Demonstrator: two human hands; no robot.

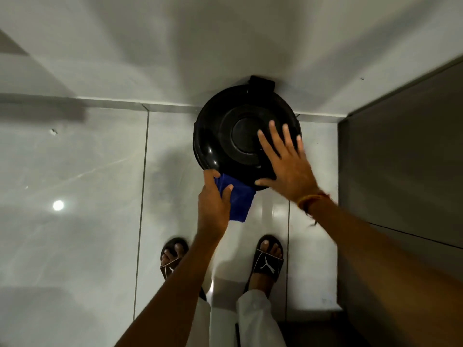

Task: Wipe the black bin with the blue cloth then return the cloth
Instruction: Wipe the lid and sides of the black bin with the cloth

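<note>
A round black bin (225,136) with a closed lid stands on the floor against the white wall, seen from above. My right hand (285,161) lies flat on the right side of the lid, fingers spread. My left hand (213,204) grips the blue cloth (239,201) at the bin's near left edge. The cloth hangs down from the rim toward my feet.
Glossy grey floor tiles (75,196) spread to the left. A dark cabinet or door panel (400,171) stands close on the right of the bin. My feet in black slides (268,261) stand just in front of the bin.
</note>
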